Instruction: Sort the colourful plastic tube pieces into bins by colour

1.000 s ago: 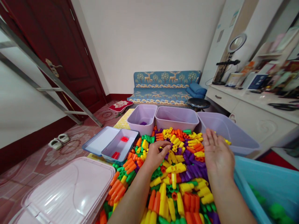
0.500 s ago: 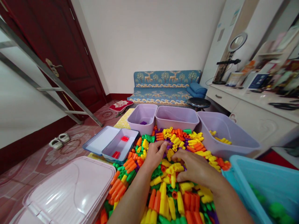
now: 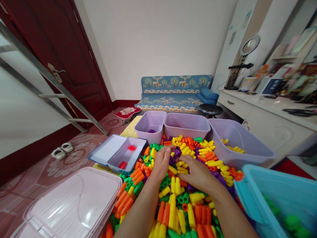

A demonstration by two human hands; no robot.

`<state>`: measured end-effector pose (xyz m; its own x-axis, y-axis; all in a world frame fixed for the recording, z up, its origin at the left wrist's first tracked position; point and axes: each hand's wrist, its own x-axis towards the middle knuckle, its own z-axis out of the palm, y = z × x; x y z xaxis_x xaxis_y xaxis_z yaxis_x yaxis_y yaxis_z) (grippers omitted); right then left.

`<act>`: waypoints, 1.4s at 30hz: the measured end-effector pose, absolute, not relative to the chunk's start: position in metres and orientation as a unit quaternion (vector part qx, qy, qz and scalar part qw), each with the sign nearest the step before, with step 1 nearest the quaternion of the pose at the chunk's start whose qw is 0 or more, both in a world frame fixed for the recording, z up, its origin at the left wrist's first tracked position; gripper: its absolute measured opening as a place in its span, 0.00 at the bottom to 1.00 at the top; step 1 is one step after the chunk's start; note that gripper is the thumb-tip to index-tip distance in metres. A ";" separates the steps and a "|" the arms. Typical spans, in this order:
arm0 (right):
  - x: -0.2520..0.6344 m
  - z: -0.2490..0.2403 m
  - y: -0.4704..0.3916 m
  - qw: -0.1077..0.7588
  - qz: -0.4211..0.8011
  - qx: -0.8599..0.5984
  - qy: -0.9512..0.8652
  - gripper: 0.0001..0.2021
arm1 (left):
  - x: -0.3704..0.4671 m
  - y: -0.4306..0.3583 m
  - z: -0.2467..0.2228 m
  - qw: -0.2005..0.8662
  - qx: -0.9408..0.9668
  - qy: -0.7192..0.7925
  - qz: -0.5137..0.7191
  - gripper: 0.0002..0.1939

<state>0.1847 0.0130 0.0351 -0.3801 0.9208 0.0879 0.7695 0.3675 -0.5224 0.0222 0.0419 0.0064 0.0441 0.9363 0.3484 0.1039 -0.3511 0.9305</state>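
A large heap of yellow, orange, green and purple plastic tube pieces (image 3: 172, 211) covers the table in front of me. My left hand (image 3: 162, 161) is over the middle of the heap, its fingers close together beside some purple pieces (image 3: 177, 152); whether it grips one is hidden. Just to its right, my right hand (image 3: 194, 170) reaches in with curved, spread fingers around yellow pieces (image 3: 182, 168). I cannot make out whether it grips any of them.
Lilac bins (image 3: 187, 125) line the far side, the left one (image 3: 150, 120) holding purple pieces, the right one (image 3: 239, 140) yellow. A shallow box (image 3: 127, 153) with red pieces and a pink lid (image 3: 76, 198) lie left. A turquoise bin (image 3: 279, 178) with green pieces stands right.
Both hands have shifted slightly left, the right one moving closer to the left. Yellow pieces around the right hand have been moved, and more purple pieces show between the hands and at the right.
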 end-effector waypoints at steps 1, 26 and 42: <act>0.184 0.034 0.013 0.200 0.213 -0.527 -0.798 0.23 | 0.022 0.042 0.006 0.391 0.608 0.419 0.549 0.23; 0.183 0.031 0.023 0.378 0.198 -0.553 -0.715 0.19 | 0.026 0.039 0.006 0.432 0.640 0.365 0.520 0.18; 0.180 0.029 0.026 0.477 0.344 -0.537 -0.605 0.15 | 0.029 0.041 0.007 0.446 0.591 0.400 0.540 0.17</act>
<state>0.1796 0.0258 0.0290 0.0308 0.9776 0.2080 0.3221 0.1873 -0.9280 0.0293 0.0411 0.0070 0.0966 0.9548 0.2812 -0.0082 -0.2818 0.9594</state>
